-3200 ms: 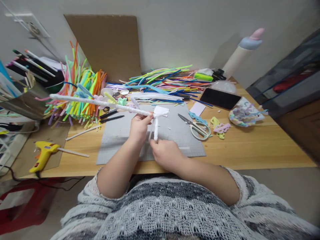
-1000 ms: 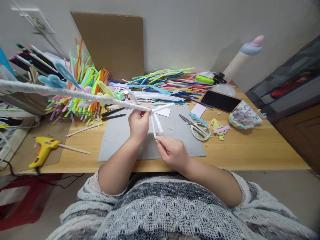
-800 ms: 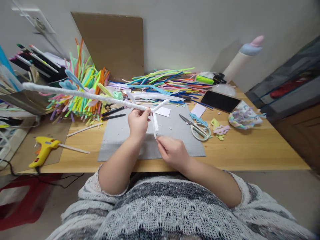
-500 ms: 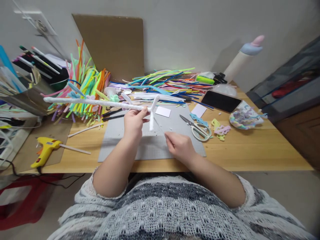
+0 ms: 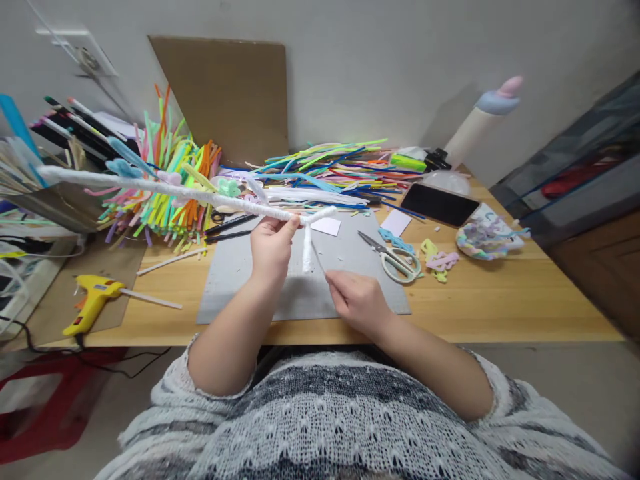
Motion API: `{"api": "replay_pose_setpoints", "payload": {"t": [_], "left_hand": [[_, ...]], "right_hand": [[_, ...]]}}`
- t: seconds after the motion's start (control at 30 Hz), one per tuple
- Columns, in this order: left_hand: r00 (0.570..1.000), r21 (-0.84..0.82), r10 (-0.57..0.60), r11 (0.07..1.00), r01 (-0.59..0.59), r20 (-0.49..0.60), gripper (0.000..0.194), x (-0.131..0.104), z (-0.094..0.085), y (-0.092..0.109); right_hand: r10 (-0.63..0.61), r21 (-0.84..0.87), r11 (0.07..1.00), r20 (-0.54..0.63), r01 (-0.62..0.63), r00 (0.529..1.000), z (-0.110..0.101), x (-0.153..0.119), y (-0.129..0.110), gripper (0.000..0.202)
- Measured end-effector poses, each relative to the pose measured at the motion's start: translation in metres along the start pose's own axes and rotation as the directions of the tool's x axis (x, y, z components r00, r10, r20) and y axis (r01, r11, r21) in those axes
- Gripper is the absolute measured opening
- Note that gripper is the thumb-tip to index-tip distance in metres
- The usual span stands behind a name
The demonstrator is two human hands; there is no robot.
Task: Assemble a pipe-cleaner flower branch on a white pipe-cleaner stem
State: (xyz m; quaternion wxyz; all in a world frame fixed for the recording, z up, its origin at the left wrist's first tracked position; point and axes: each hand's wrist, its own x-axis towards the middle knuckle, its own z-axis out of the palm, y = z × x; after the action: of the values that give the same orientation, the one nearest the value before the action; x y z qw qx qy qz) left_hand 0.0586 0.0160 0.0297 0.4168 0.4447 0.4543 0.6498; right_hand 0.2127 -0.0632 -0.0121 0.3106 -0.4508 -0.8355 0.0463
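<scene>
My left hand [image 5: 271, 245] pinches a long, white, fuzzy wrapped stick [image 5: 200, 196] near its forked right end, holding it above the grey mat. One short white branch points right and another hangs down. Small pastel blue, pink, yellow and green fuzzy pieces [image 5: 229, 188] show along the stick's far side and seem attached to it. Lower right, my right hand [image 5: 357, 299] is closed on a thin strand [image 5: 318, 259] that runs up to the fork. Its far fingers are partly hidden. Scissors [image 5: 399, 261] with pale handles lie right of this hand.
The grey mat [image 5: 235, 283] covers the desk's front middle. Bundled pipe cleaners [image 5: 170, 200] stand left, and loose ones [image 5: 325, 167] lie along the back. A yellow glue gun [image 5: 93, 303] rests at left. A phone [image 5: 440, 204] and a braided pastel piece [image 5: 483, 241] are right.
The stick has turned and slid leftward, its left end rising. One fork branch has swung from pointing up to pointing right. My right hand has moved slightly down and left, still closed on the strand.
</scene>
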Motion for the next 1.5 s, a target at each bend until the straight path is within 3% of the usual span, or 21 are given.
{"api": "replay_pose_setpoints", "payload": {"t": [0.3,0.47,0.63,0.87,1.0,1.27,1.5], "left_hand": [[0.994,0.118,0.074,0.991,-0.064,-0.085,0.013,-0.007,0.010,-0.010],[0.977,0.288,0.170,0.949,-0.128,-0.126,0.017,-0.001,0.001,-0.023],[0.976,0.319,0.183,0.938,-0.138,-0.116,0.016,0.004,-0.010,-0.024],[0.986,0.503,0.161,0.850,-0.157,0.035,0.012,-0.002,-0.017,-0.014],[0.990,0.548,0.086,0.825,-0.134,0.112,0.013,-0.004,-0.021,-0.013],[0.972,0.461,-0.011,0.881,-0.101,0.233,0.011,-0.002,-0.033,0.003],[0.901,0.276,-0.202,0.956,0.096,0.384,0.009,-0.006,-0.039,0.019]], "right_hand": [[-0.070,0.005,0.998,-0.013,0.070,0.997,-0.001,0.003,-0.025,0.025],[-0.084,-0.027,0.996,-0.017,0.083,0.996,-0.009,0.005,-0.028,0.024],[-0.042,-0.013,0.999,-0.039,0.042,0.998,-0.024,0.006,-0.019,0.022],[-0.087,-0.127,0.989,-0.060,0.079,0.994,-0.046,0.009,-0.013,0.021],[-0.134,-0.193,0.974,-0.085,0.115,0.987,-0.063,0.016,-0.007,0.021],[0.061,0.101,0.994,-0.118,-0.049,0.991,-0.074,0.026,0.018,0.018],[0.241,0.252,0.947,-0.160,-0.197,0.957,-0.063,0.030,0.038,0.015]]}}
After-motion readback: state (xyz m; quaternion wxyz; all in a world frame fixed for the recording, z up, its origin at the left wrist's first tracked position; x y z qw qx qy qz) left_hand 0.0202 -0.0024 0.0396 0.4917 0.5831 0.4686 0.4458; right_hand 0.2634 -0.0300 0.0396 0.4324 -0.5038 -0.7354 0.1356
